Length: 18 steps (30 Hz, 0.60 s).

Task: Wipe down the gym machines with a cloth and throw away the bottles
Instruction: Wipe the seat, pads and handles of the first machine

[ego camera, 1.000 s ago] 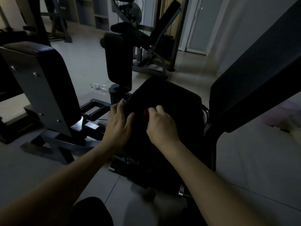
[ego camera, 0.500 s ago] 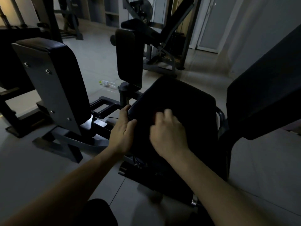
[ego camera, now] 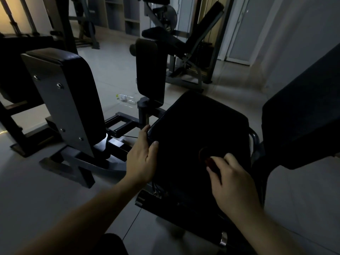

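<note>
the person is leaning over a dark gym machine, and both hands are working on its black seat pad [ego camera: 198,126]. the left hand [ego camera: 142,159] is gripping the pad's near-left corner, thumb lying on top and fingers wrapping round the edge, apparently bracing it. the right hand [ego camera: 233,179] is sitting at about 3 o'clock from the left one, on the pad's top surface, with its fingers curling over a small dark red cloth [ego camera: 209,161] and pressing it down against the vinyl. only a scrap of the cloth is showing past the knuckles; the room is dim, so how it is folded is not clear.

judging from this, the wiping of the seat is under way and the bottle step is not yet done. a clear plastic bottle [ego camera: 127,99] is lying on its side on the tiled floor [ego camera: 114,74], at roughly 11 o'clock from the hands and well apart from them. it is resting between the angled side pad [ego camera: 77,92] at 9 o'clock and the upright pad [ego camera: 150,70] at 12 o'clock, near the foot of that upright. its long axis is running roughly from 10 o'clock to 4 o'clock, with the pale cap end pointing to 10. the left hand is the nearer one and is not carrying the cloth, so a reach for the bottle would probably be falling to it, passing over the frame bars between.
</note>
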Tool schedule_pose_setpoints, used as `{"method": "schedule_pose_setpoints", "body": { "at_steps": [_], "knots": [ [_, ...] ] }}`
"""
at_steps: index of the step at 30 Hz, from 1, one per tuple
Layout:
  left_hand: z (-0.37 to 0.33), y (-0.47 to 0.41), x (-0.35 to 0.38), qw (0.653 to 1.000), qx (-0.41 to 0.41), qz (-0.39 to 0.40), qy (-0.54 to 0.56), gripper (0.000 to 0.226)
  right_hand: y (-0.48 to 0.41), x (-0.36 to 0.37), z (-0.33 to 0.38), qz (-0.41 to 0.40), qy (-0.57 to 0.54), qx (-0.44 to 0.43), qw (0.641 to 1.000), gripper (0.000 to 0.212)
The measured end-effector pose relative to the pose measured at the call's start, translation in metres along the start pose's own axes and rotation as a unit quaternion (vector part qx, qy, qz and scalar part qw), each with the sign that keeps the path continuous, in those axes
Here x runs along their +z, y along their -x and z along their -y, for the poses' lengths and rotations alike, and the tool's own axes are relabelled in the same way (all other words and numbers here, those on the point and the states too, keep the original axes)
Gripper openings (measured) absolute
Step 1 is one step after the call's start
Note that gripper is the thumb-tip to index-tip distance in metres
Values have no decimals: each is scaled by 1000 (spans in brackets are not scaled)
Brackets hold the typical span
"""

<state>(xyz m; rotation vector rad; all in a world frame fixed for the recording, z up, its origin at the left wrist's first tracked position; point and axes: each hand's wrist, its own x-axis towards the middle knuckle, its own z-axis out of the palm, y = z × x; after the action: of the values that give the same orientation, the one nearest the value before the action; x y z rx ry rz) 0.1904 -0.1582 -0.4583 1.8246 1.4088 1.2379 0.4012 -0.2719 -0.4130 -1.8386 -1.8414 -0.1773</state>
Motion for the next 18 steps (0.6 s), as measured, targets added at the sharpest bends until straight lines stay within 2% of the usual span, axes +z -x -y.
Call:
{"method": "schedule_pose_setpoints", "body": {
  "at_steps": [2, 6, 11, 14, 18],
  "knots": [
    [1, -2, 3, 1000, 4, -17, -15, 66, -21, 7, 17, 7, 20, -12, 1000, 20],
    [0, -1, 2, 999, 8, -26, -32, 66, -102, 48, 63, 41, -24, -77, 996, 25],
    [-6, 0, -3, 999, -6, -12, -32, 58, -196, 72, 61, 92, 35, -43, 994, 28],
    [-8, 1, -4, 999, -9, -9, -29, 60, -165, 60, 60, 83, 13, -57, 995, 26],
    [-6, 1, -2, 1000, -6, -18, 4, 61, -78, 27, 67, 89, -69, -172, 979, 26]
  ]
}}
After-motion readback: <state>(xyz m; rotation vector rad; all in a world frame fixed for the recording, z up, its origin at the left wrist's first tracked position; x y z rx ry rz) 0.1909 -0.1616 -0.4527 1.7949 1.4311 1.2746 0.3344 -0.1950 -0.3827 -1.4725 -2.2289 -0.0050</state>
